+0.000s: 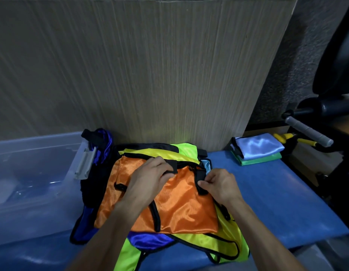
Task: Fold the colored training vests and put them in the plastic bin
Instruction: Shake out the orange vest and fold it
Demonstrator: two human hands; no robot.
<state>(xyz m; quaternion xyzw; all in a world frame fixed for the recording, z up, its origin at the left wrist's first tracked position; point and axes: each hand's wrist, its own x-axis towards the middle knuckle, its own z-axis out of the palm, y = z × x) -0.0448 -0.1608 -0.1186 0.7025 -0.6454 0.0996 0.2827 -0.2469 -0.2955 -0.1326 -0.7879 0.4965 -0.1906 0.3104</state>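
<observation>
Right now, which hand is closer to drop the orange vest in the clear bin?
Probably the left hand. It rests on the orange vest on the side nearest the plastic bin. The right hand pinches a black strap on the far side.

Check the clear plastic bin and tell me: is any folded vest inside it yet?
No: the clear plastic bin shows no vest inside, while the folded light blue vest and green vest sit stacked on the blue table.

Two bare forearms — left hand (150, 176), right hand (221, 185) — no sleeves, no jewellery.
</observation>
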